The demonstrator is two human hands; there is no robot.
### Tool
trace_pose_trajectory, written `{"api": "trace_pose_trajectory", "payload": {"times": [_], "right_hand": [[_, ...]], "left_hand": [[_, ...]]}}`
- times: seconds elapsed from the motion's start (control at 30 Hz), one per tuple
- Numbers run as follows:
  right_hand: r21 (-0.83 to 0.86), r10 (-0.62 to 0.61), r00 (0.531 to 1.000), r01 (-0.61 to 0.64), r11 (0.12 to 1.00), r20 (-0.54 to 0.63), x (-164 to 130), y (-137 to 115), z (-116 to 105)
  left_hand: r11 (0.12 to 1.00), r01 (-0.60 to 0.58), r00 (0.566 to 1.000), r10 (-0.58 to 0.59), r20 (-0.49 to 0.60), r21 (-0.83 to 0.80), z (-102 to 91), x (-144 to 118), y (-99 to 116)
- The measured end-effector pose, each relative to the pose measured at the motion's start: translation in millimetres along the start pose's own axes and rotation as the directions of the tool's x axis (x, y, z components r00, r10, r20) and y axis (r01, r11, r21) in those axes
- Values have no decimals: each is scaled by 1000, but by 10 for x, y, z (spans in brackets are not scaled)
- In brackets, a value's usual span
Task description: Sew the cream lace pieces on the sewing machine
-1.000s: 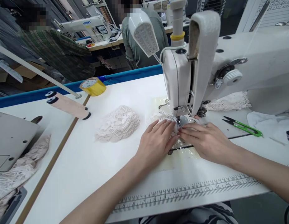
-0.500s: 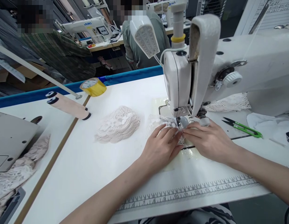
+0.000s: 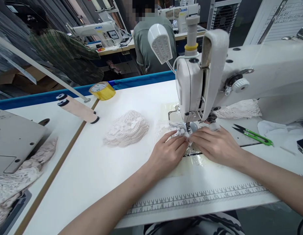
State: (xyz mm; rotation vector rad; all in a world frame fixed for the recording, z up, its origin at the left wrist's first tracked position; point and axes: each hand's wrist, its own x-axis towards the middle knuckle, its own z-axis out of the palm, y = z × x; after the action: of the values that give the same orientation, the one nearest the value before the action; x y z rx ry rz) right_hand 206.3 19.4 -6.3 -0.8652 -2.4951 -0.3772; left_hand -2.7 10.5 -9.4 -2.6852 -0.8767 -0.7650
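A piece of white lace [image 3: 182, 131] lies under the presser foot [image 3: 188, 126] of a white sewing machine [image 3: 192, 88]. From the left, my left hand [image 3: 167, 151] holds it down, fingers close together and bent over its near edge, thumb hidden. My right hand [image 3: 218, 147] grips the lace from the right, its fingertips pressed together just beside the needle area. The two hands' fingertips almost meet in front of the foot. To the left of my left hand rests a stack of scalloped lace pieces [image 3: 128, 129].
Green-handled thread snips [image 3: 254, 134] lie to the right, near white cloth [image 3: 276, 132]. At the left are a pink thread cone [image 3: 78, 108] and a yellow tape roll [image 3: 102, 91]. A printed ruler [image 3: 190, 203] runs along the front edge. Two people sit beyond the blue-edged table.
My left hand's fingers have drawn slightly closer together, with the thumb tucked out of sight. Both hands stay at the lace by the presser foot. The view has shifted slightly.
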Motion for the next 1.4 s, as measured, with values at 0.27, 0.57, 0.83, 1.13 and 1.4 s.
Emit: {"api": "trace_pose_trajectory", "payload": {"times": [0.27,0.57,0.83,1.13,1.4], "right_hand": [[-6,126,980,-128,992,-151,51,87,77],[18,357,916,-360,933,-183,61,111,184],[137,235,952,-211,968,-196,33,60,79],[32,-12,997,14,999,-81,-20,-56,-5],[16,8,998,-7,1000,-66,-10,-83,-33]], "left_hand": [[931,352,918,-324,228,-92,-95,227,-18],[899,436,883,-419,211,-40,104,430,-89],[981,181,967,-163,197,-75,-32,292,-137],[996,-6,996,-2,93,87,-27,17,69],[996,5,996,-13,87,86,-14,7,34]]}}
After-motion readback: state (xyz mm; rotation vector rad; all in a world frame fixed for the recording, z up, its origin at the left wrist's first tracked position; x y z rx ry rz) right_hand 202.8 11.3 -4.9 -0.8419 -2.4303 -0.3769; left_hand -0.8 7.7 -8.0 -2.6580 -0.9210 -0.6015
